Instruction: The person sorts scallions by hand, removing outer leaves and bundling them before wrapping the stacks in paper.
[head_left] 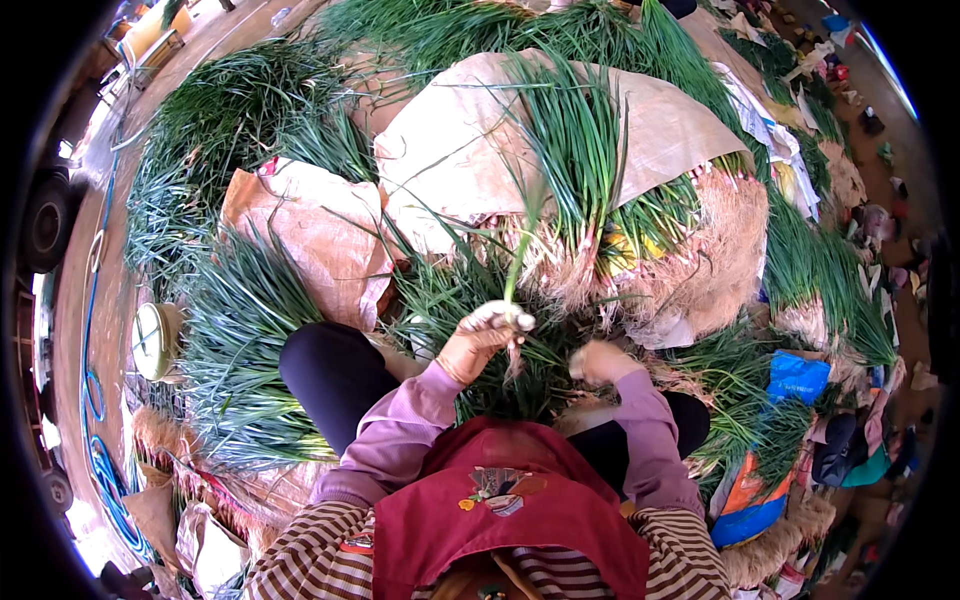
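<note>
Upright in front of my lap is a green onion (517,262), its green leaves rising and its pale roots hanging below my fingers. My left hand (478,342) is closed around it near the root end. Just to the right is my right hand (600,363), blurred by motion, so its fingers do not show clearly. A heap of green onion leaves (505,385) lies beneath both hands. Beyond them, a loose bunch of green onions (580,150) rests on a beige cloth (450,130), roots toward me.
Large piles of green onions (235,355) spread to the left and far side. A folded pinkish sack (310,225) lies left of the cloth. On the left stands a round pale-lidded container (152,341) near a blue hose (92,380). Blue and orange bags (745,505) lie at right.
</note>
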